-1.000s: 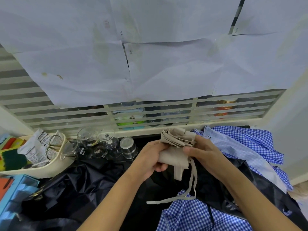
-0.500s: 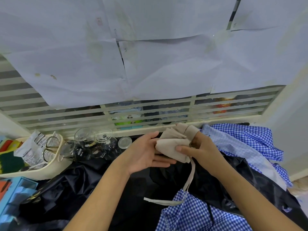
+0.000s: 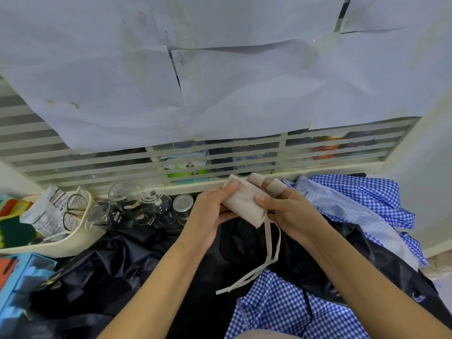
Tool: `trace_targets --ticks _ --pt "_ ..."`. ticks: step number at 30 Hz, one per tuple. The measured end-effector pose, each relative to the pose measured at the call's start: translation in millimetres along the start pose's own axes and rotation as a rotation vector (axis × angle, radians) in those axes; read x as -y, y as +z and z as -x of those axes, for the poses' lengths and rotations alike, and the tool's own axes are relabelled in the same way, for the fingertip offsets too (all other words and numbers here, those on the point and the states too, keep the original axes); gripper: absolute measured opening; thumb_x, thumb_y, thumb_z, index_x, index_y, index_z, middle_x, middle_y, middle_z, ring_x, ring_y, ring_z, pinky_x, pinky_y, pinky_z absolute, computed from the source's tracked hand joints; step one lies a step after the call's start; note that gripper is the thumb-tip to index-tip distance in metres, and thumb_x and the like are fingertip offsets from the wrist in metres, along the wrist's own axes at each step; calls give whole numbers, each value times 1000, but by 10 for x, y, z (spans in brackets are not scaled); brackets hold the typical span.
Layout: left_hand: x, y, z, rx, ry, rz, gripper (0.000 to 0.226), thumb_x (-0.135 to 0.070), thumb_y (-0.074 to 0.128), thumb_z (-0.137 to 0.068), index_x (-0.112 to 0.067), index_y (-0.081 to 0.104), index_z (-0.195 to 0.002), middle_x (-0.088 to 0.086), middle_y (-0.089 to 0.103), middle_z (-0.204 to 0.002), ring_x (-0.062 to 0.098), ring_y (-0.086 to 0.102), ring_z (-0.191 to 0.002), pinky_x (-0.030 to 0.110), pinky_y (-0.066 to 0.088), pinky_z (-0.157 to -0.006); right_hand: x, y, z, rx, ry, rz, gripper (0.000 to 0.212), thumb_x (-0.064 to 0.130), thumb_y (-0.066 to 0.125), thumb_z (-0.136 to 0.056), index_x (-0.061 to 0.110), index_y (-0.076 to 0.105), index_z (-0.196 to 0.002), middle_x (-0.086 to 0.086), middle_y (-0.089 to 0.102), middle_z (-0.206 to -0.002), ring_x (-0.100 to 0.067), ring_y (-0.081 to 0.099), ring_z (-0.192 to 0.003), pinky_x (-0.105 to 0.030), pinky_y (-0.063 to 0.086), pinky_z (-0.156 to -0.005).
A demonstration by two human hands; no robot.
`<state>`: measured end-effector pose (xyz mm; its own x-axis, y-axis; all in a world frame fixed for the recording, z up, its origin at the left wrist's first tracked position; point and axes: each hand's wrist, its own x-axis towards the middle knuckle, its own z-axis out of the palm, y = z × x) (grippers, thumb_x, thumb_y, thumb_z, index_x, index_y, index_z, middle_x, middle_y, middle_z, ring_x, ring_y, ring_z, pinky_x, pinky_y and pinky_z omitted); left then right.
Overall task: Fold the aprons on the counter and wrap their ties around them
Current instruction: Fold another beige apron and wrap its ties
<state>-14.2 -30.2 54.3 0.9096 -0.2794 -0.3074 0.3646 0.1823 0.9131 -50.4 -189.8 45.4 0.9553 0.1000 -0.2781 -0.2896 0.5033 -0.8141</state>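
- Since half a second ago, the folded beige apron [image 3: 244,204] of plain cloth has been turned between the hands. Its flat tie [image 3: 274,185] has been brought up over two right fingers, and two strands are now seen hanging where one was seen.
- A crumpled, glossy black apron [image 3: 117,270] is spread wide beneath both arms.
- Blue-and-white gingham cloth [image 3: 281,311] is heaped at the near right and again along the far right.
- A cream plastic tray [image 3: 61,244] is set at the left edge, with printed packets [image 3: 46,211] in it.
- Clear glass cups [image 3: 146,204] are clustered just beside the tray.
- The beige apron is held up above the black apron, between the two hands.
- The left hand [image 3: 208,214] is curled round the beige apron's left end, with the thumb laid on top.
- The right hand [image 3: 293,214] is clamped on the other end by its thumb, with the tie wound round the index and middle fingers [image 3: 265,184].
- The tie's loose end is draped down onto the black apron, beside the gingham cloth.
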Motion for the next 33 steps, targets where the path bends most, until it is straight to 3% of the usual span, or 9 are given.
trace_targets --ticks 5,8,11,14,17,22,27,30,33 --pt "56 -38 -28 21 -117 150 12 -13 54 -93 -8 63 -99 12 72 -98 23 69 -92 41 55 -85 45 37 -21 -61 -56 97 35 -5 58 -87 5 60 -120 -13 70 -110 -23 69 -99 -28 58 -76" --pt "63 -89 -25 117 -134 83 31 -22 61 -85 -4 62 -110 16 68 -112 28 66 -105 39 57 -86 80 48 10 -77 -90 202 25 -1 63 -85 7 64 -109 -11 73 -102 -21 70 -93 -25 57 -72" --pt "48 -96 -33 85 -68 42 33 -23 66 -77 -7 64 -106 11 71 -104 23 69 -97 35 59 -77 79 91 25 -105 -128 364 15 14 68 -86 17 66 -100 -1 75 -93 -13 71 -87 -24 57 -69" --pt "-21 -96 -60 5 9 9 18 -15 63 -85 -9 65 -102 6 73 -95 17 71 -88 30 59 -68 9 71 8 -239 -225 692 21 36 69 -83 18 66 -93 0 71 -88 -17 68 -85 -35 57 -81" --pt "-88 -149 -92 -44 57 10 17 -14 64 -85 -10 65 -101 4 72 -95 15 70 -86 28 59 -66 -12 20 52 -365 -372 790 19 36 73 -79 21 63 -84 5 68 -81 -15 65 -78 -28 55 -77" --pt "-138 -202 -137 -36 28 90 36 -20 69 -72 -9 64 -105 6 70 -100 19 69 -92 32 60 -70 -14 41 110 -225 -376 808 18 23 78 -76 22 69 -91 6 71 -82 -7 67 -78 -17 53 -74" --pt "-129 -227 -141 6 8 121 36 -21 68 -71 -11 64 -106 4 72 -96 17 69 -90 29 59 -69 -9 103 133 -214 -460 905 6 20 74 -82 24 69 -81 10 69 -75 -1 64 -72 -13 50 -72" --pt "-113 -244 -129 34 5 102 36 -21 67 -72 -11 64 -106 3 72 -97 15 69 -90 27 58 -70 35 105 108 -72 -292 948 13 22 67 -86 18 61 -76 10 60 -67 1 53 -61 -16 44 -65" --pt "-132 -277 -126 57 -16 89 38 -21 66 -74 -9 63 -110 5 71 -99 16 68 -91 27 58 -70 111 65 126 91 -145 892 14 27 61 -91 18 65 -81 14 59 -67 2 53 -64 -16 41 -67"
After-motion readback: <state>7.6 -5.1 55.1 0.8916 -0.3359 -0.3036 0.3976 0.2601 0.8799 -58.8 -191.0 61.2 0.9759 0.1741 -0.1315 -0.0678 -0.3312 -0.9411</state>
